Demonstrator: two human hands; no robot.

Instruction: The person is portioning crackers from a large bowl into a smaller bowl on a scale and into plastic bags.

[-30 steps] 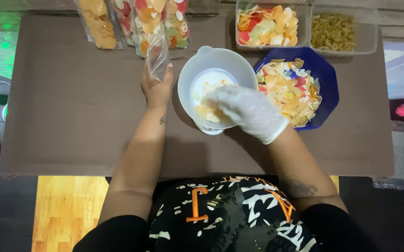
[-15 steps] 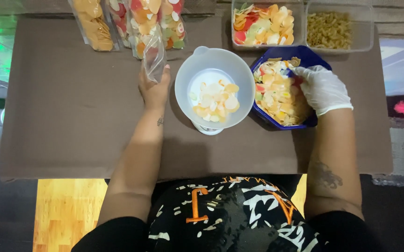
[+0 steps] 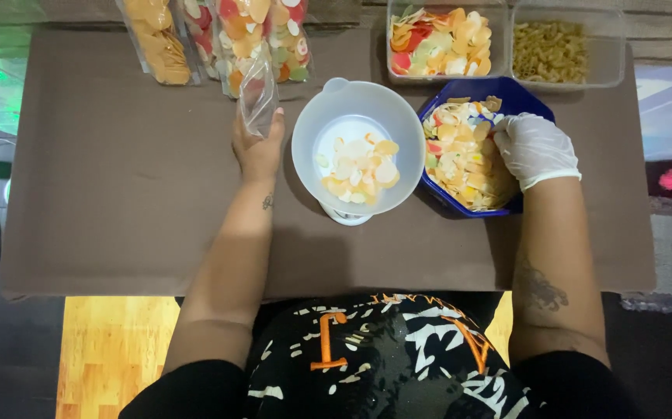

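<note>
Head view, only view: white-gloved right hand (image 3: 535,147) sits in the dark blue angular plastic bowl (image 3: 524,97), fingers curled down into the heap of mixed orange, yellow, pink and white cracker chips (image 3: 460,159); whether they have closed on a pinch, cannot tell, the glove hides the tips. Bare left hand (image 3: 256,147) rests on the brown table (image 3: 118,171) just left of the white round plastic bowl (image 3: 357,105), fingers pinched on a small clear plastic bag (image 3: 257,93) held upright, bag looks empty. White bowl stands on what appears to be a small scale, only its edge shows below the rim; a thin layer of pale chips (image 3: 359,169) covers part of the bottom, so the portion looks partly filled, not near full. Blue bowl is well stocked. Judgement: early to middle of one portion; more chips likely needed, bag not yet filled. Back edge: filled clear packets of coloured chips (image 3: 262,31) and yellow chips (image 3: 157,39), clear tub of mixed chips (image 3: 441,39), clear tub of tan curly pasta pieces (image 3: 552,50).
</note>
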